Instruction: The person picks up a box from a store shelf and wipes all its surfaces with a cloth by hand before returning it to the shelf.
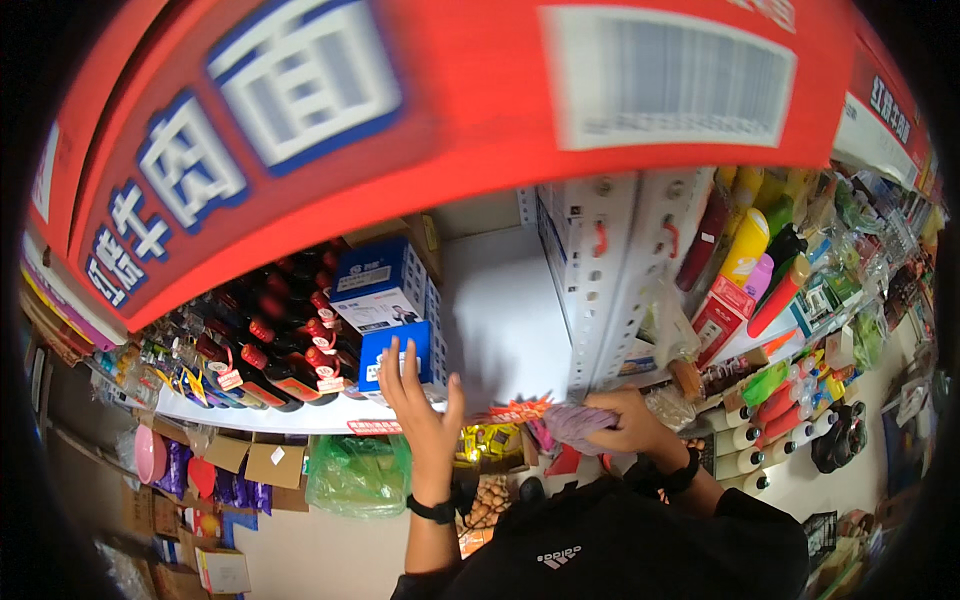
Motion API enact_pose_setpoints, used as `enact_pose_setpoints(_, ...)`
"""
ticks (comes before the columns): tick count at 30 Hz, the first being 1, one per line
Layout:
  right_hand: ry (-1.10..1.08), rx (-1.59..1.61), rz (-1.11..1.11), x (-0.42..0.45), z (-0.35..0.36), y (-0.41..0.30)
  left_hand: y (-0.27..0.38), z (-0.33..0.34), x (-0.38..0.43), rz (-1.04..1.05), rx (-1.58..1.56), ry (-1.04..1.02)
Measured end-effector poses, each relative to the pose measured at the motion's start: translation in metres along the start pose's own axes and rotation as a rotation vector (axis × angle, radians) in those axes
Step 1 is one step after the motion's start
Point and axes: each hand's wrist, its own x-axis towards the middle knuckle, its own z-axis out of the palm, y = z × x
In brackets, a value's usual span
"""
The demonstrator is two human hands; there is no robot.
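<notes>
My left hand (421,420) is at the front of a blue and white carton (371,360), fingers spread. Its fingertips overlap the carton; whether they press on it I cannot tell. Behind stands a second blue and white carton (375,300), bearing writing. My right hand (634,420) is closed around a crumpled greyish-purple cloth (574,426) at the shelf's front edge, by a metal upright. Between cartons and upright lies the white shelf board (510,300), with shadows on it. A red starburst price tag (521,409) sits on its front edge.
Dark bottles with red caps (281,367) crowd the shelf at left. A large red carton (465,90) overhangs from above. The perforated metal upright (607,300) stands right of the board. Below are a green plastic bag (360,472) and a crate of eggs or similar brown items (487,501).
</notes>
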Motion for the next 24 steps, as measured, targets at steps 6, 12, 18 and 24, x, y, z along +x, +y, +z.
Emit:
enact_pose_setpoints(6, -0.133, -0.055, -0.03, -0.038, -0.019, -0.007, 0.034, 0.033, 0.079, 0.12, -0.366, -0.171)
enact_pose_setpoints(12, -0.098, -0.019, -0.005, -0.076, -0.046, -0.001, 0.02, 0.07, 0.154, -0.04, -0.608, -0.387)
enact_pose_setpoints(18, 0.037, -0.039, 0.008, -0.11, -0.07, 0.006, 0.01, 0.092, 0.188, -0.065, -0.542, -0.498)
enact_pose_setpoints(24, 0.07, -0.064, 0.08, -0.123, -0.086, 0.0, 0.003, 0.112, 0.219, -0.087, -0.503, -0.549)
